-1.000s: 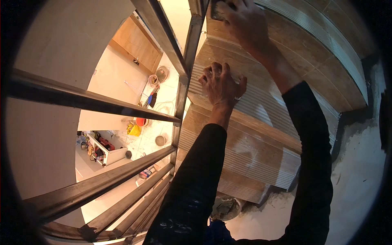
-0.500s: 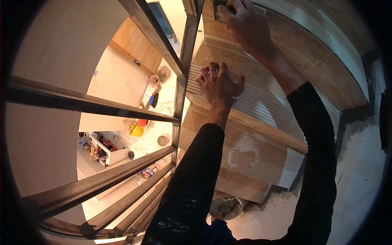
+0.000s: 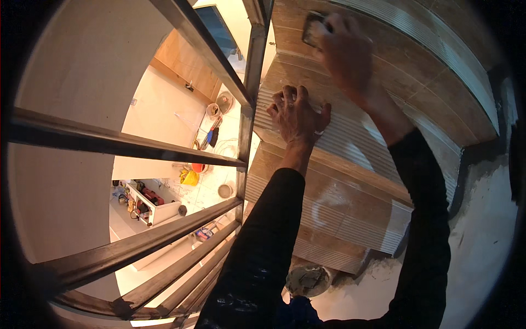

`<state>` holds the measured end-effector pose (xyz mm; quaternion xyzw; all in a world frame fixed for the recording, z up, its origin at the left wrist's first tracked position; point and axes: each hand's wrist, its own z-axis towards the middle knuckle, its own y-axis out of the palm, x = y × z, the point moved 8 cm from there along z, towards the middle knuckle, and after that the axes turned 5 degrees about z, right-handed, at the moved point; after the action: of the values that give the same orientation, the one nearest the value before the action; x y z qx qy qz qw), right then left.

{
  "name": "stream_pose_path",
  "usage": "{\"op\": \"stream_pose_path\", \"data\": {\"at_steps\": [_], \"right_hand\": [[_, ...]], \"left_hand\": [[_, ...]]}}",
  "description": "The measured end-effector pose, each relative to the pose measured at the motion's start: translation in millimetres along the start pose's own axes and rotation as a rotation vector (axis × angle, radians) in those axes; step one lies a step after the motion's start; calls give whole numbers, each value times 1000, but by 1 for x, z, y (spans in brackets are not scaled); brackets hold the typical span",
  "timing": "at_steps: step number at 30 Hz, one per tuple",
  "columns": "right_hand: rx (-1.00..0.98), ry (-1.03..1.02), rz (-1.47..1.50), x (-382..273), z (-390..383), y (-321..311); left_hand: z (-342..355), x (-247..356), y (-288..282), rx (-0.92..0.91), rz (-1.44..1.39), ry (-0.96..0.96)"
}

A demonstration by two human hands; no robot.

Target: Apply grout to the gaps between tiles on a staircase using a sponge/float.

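Note:
My right hand [image 3: 346, 52], blurred by motion, is closed round a small dark flat float [image 3: 313, 30]. It holds the float against the brown wood-look tile [image 3: 293, 21] of an upper step, with the float's face tilted. My left hand [image 3: 295, 116] leans on the step below. Its bent fingers are spread and its fingertips touch the tile near the ribbed strip [image 3: 356, 145]; it holds nothing. Several tiled steps descend toward me, with whitish smears on their surfaces.
A metal railing [image 3: 250, 98] runs along the left side of the stairs, above a drop to a lower floor. Down there are buckets [image 3: 224, 191], a yellow bag [image 3: 189, 177] and a white toolbox [image 3: 156, 211]. A bucket of grey mix [image 3: 308, 281] stands near me.
My right hand has moved the float slightly right and down along the upper step, turning it more upright. My left hand stays on its step. The whole view has shifted a little.

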<state>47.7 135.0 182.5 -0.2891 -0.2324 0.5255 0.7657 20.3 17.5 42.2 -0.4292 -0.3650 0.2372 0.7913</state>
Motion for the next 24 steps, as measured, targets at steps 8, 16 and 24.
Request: {"op": "stream_pose_path", "data": {"at_steps": [8,16,24], "right_hand": [[16,632,1370,57,-83,19],[-314,844,2579,41,-131,113],[-269,1016,2408,44,-118,119]], "left_hand": [[2,-5,-7,27,36,8],[-2,5,0,57,-17,16],[-6,-7,-25,274,-389,42]]}}
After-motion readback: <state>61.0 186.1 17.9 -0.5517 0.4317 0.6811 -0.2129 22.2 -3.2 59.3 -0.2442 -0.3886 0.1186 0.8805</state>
